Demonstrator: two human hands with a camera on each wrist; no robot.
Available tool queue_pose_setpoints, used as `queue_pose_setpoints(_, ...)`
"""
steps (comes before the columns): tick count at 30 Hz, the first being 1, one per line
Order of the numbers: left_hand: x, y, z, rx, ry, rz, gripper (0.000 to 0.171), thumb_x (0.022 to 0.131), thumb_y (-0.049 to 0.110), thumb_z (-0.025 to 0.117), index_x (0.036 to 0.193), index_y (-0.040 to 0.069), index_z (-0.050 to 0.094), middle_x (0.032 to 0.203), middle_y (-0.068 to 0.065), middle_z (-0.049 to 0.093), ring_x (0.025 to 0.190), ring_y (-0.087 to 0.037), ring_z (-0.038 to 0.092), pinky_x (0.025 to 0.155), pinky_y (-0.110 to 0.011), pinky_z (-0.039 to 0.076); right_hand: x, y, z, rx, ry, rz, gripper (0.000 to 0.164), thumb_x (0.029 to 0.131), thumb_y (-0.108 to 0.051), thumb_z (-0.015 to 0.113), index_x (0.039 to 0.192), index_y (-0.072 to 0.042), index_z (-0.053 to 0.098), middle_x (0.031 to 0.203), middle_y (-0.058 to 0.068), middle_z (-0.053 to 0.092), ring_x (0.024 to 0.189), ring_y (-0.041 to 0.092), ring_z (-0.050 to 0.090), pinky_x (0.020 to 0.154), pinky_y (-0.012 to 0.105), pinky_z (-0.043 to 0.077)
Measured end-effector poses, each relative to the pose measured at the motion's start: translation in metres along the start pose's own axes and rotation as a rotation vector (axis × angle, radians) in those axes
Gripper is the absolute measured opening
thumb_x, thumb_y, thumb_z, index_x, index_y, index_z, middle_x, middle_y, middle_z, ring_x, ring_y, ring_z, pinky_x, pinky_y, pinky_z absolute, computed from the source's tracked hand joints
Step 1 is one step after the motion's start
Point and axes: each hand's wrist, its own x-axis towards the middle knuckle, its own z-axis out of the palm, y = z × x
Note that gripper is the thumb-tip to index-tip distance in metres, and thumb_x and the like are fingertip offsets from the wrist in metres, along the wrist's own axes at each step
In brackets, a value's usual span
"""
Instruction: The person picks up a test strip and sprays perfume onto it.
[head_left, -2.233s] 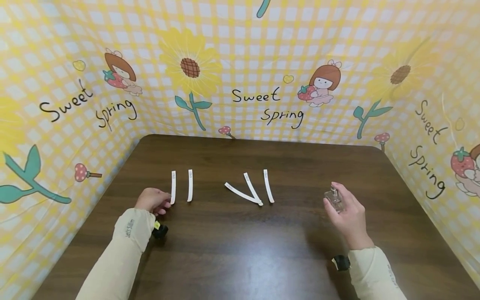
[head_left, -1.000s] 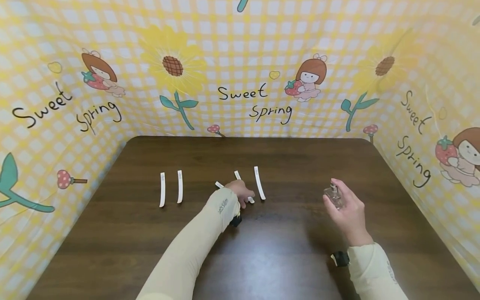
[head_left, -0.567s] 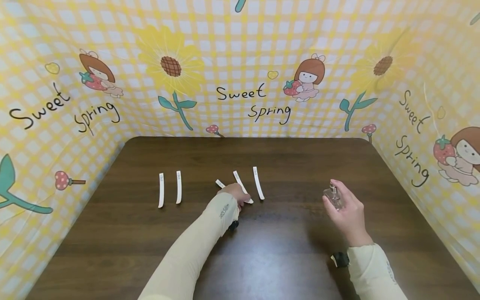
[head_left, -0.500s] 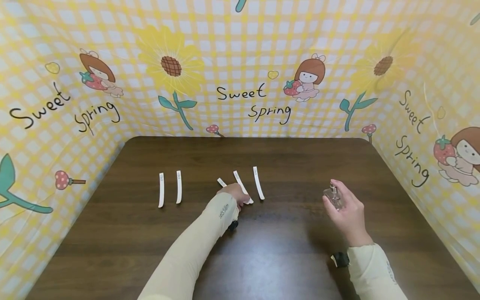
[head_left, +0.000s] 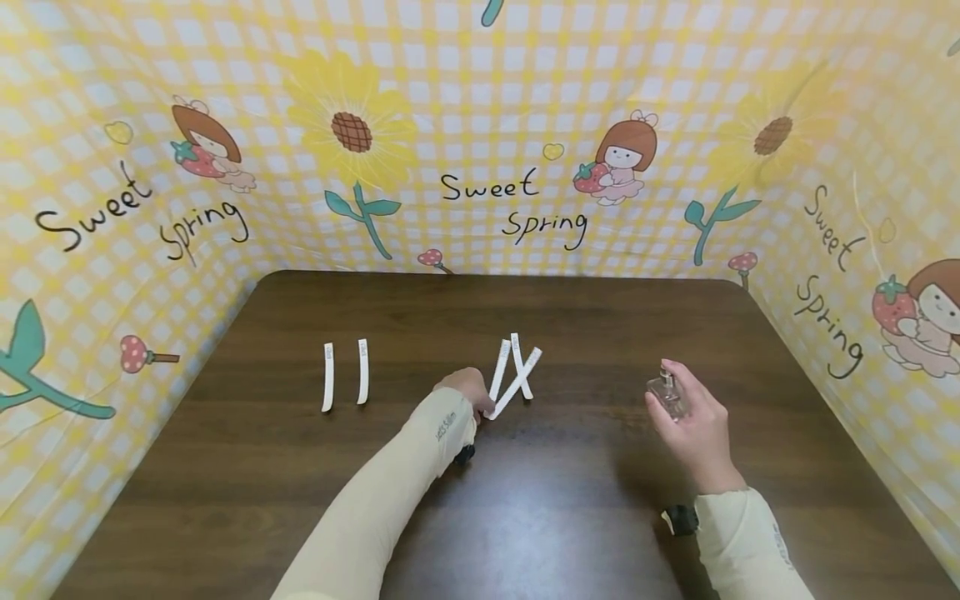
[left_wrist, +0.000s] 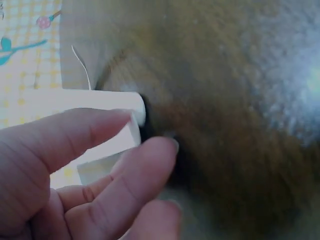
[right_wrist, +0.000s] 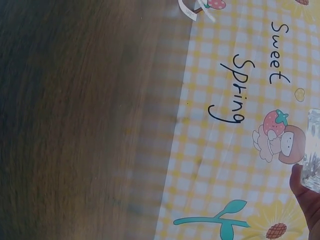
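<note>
At the middle of the table, my left hand (head_left: 467,388) pinches two white perfume test strips by their near ends. One strip (head_left: 498,371) points away from me, and the other strip (head_left: 519,379) slants to the right. Behind them a third strip (head_left: 515,343) lies partly covered. In the left wrist view the rounded ends of the held strips (left_wrist: 107,99) show at the thumb and fingers. My right hand (head_left: 703,433) holds a small clear perfume bottle (head_left: 666,398) upright, index finger on the spray top. Only the bottle's edge (right_wrist: 313,150) appears in the right wrist view.
Two more test strips (head_left: 327,379) lie side by side at the left on the dark wooden table (head_left: 585,500). A yellow checked cloth (head_left: 480,158) hangs around the table's back and sides.
My left hand has moved from the left strips to the middle ones and taken hold of two. Their far ends have swung right, over the third strip. The right hand keeps the bottle in place.
</note>
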Motion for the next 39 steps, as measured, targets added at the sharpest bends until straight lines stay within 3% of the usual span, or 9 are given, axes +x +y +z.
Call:
queue_pose_setpoints(6, -0.005, 0.004, 0.003, 0.061, 0.053, 0.003, 0.014, 0.077, 0.017, 0.072, 0.066, 0.012, 0.064, 0.051, 0.003, 0.061, 0.053, -0.015, 0.059, 0.053, -0.031, 0.046, 0.0, -0.001, 0.0, -0.013, -0.023, 0.009, 0.059, 0.091, -0.052, 0.053, 0.114, 0.001, 0.061, 0.096, 0.024, 0.066, 0.07, 0.035, 0.061, 0.068, 0.012, 0.043)
queue_pose_setpoints(13, -0.008, 0.001, 0.005, 0.025, 0.081, 0.008, 0.016, 0.078, 0.017, 0.07, 0.064, 0.012, 0.065, 0.051, 0.003, 0.062, 0.052, -0.015, 0.06, 0.052, -0.032, 0.046, 0.0, -0.003, 0.001, -0.005, -0.011, -0.01, 0.053, 0.091, -0.046, 0.056, 0.114, 0.0, 0.061, 0.098, 0.023, 0.066, 0.071, 0.035, 0.061, 0.064, 0.023, 0.046)
queue_pose_setpoints(18, -0.003, -0.007, 0.008, -0.063, 0.076, 0.026, 0.018, 0.079, 0.017, 0.069, 0.063, 0.01, 0.067, 0.052, 0.003, 0.062, 0.047, -0.012, 0.057, 0.049, -0.029, 0.044, 0.0, -0.004, 0.001, -0.003, -0.001, -0.01, 0.054, 0.091, -0.05, 0.056, 0.115, -0.002, 0.062, 0.099, 0.021, 0.067, 0.072, 0.034, 0.062, 0.061, 0.032, 0.046)
queue_pose_setpoints(25, 0.007, -0.019, 0.014, -0.304, 0.018, 0.028, 0.016, 0.079, 0.008, 0.065, 0.064, 0.003, 0.066, 0.052, 0.0, 0.063, 0.036, -0.009, 0.053, 0.038, -0.021, 0.044, -0.001, -0.003, 0.001, -0.008, 0.0, -0.01, 0.058, 0.09, -0.055, 0.054, 0.115, -0.003, 0.062, 0.098, 0.02, 0.067, 0.073, 0.035, 0.063, 0.062, 0.032, 0.046)
queue_pose_setpoints(32, -0.002, -0.02, 0.009, -0.377, 0.045, 0.009, 0.014, 0.08, 0.006, 0.063, 0.067, 0.004, 0.067, 0.054, 0.0, 0.063, 0.04, -0.011, 0.058, 0.039, -0.022, 0.045, 0.0, -0.007, 0.001, -0.012, -0.017, -0.004, 0.048, 0.089, -0.042, 0.061, 0.116, -0.003, 0.062, 0.098, 0.02, 0.067, 0.072, 0.034, 0.063, 0.06, 0.035, 0.047)
queue_pose_setpoints(39, -0.007, -0.024, 0.007, -0.463, 0.046, 0.043, 0.008, 0.08, 0.007, 0.063, 0.076, 0.005, 0.069, 0.057, 0.001, 0.064, 0.042, -0.011, 0.058, 0.039, -0.023, 0.04, 0.0, -0.008, 0.002, -0.009, -0.023, -0.01, 0.05, 0.09, -0.045, 0.059, 0.116, -0.003, 0.061, 0.099, 0.02, 0.067, 0.072, 0.034, 0.063, 0.059, 0.036, 0.047)
